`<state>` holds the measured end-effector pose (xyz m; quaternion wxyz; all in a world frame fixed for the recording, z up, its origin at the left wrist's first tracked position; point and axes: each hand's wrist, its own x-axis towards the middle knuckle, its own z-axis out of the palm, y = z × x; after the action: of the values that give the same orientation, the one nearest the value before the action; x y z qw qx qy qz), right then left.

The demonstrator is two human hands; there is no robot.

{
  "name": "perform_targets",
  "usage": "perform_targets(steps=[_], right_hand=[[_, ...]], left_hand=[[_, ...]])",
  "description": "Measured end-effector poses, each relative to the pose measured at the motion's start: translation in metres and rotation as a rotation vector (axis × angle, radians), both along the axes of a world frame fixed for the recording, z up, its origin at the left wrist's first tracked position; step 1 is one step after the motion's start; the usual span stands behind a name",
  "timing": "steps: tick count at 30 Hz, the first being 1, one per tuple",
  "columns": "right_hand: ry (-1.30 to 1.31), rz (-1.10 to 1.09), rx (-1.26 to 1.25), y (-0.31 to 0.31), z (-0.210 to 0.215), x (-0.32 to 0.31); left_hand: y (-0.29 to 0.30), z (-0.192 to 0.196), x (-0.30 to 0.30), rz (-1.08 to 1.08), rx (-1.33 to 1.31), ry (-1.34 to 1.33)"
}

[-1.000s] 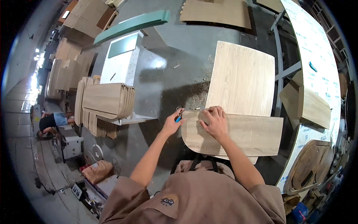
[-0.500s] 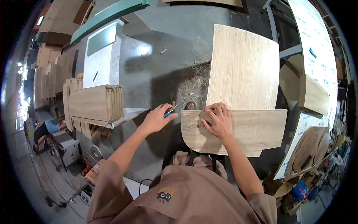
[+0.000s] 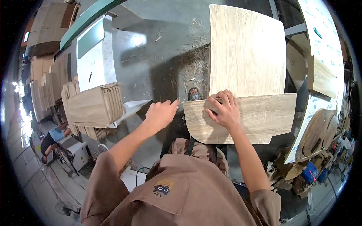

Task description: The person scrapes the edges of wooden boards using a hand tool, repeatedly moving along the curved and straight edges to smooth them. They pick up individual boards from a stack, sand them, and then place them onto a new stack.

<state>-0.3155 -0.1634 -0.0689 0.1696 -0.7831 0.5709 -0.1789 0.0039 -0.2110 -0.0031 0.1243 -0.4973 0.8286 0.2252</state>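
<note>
Under my right hand point(image 3: 225, 111) is a pale wood-grain board point(image 3: 266, 115) with a rounded left corner. My thumb presses its face, and my fingers bend over its far edge. It lies across the near end of a larger wood-grain panel point(image 3: 247, 52). My left hand point(image 3: 163, 113) is closed just off the board's left end, index finger pointing toward its far left corner. Within that grip is a small blue-handled tool, almost wholly hidden now. A thin pale strip point(image 3: 181, 100) curls between the fingertip and the corner.
Left stands a stack of shaped boards point(image 3: 94, 107) beside a white sheet point(image 3: 96, 69). Curled shavings point(image 3: 192, 67) litter the floor near my foot point(image 3: 194, 93). A long white panel point(image 3: 328, 45) on the right carries a blue-green tool point(image 3: 318, 33). Another person point(image 3: 49, 145) bends at far left.
My left hand has moved right and up toward the board's corner, turning so the blue tool is hidden. A thin strip now shows there. My right hand stays on the board; the whole view has shifted.
</note>
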Motion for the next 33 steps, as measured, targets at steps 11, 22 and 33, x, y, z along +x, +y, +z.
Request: perform_targets(steps=[11, 22, 33], right_hand=[[0.015, 0.002, 0.007, 0.001, 0.001, 0.001], [0.024, 0.011, 0.035, -0.002, 0.009, 0.001], [-0.016, 0.058, 0.015, -0.001, 0.028, 0.01]], left_hand=[[-0.014, -0.01, 0.007, -0.087, 0.125, -0.032], [-0.01, -0.11, 0.054, 0.122, 0.25, -0.206], [0.066, -0.093, -0.026, 0.852, 0.272, 0.671]])
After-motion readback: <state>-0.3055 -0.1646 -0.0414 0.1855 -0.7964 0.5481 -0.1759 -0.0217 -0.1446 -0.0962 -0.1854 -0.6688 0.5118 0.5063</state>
